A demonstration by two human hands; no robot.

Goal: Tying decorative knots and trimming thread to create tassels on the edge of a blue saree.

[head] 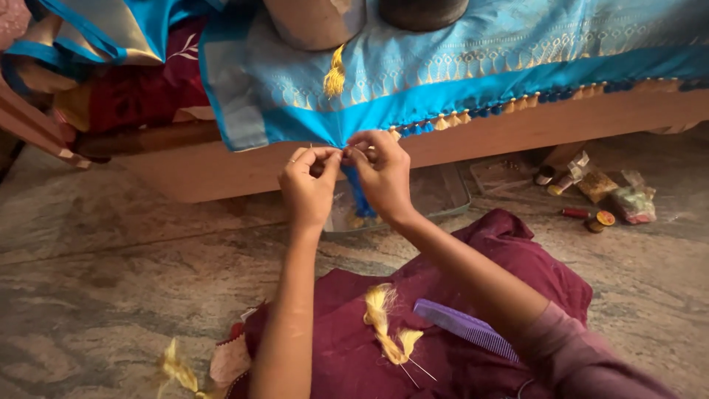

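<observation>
Two hands meet at one spot on the lower edge of a blue cloth [413, 81], fingertips almost touching. Left hand [309, 185]: thumb and forefinger pinched together on the cloth's hem, a thin needle-like point showing just above the pinch; a ring on one finger. Right hand [382, 174]: fingers curled and closed on the same bit of hem, just beside the left pinch. Whether it holds thread as well cannot be told. The gathered hem sits right between the two grips, and a dark blue tassel [360, 193] hangs straight down from that point, below and between the hands.

Cloth is draped over the edge of a low wooden platform [221, 166] and hangs down its front. Along the hem to the right of the hands runs a row of small tassels [473, 114], yellow and blue by turns. One yellow tassel [335, 74] lies higher up on the cloth, above the hands.

Below the hands, a maroon cloth [347, 347] covers the lap. On it: a bundle of yellow thread [385, 325] and, just to its right, a purple comb [464, 327], partly under the right forearm. More yellow thread [177, 367] lies on the stone floor [111, 273] at lower left.

Far right on the floor, well apart from the hands: thread spools [600, 219] and small packets [631, 203].
</observation>
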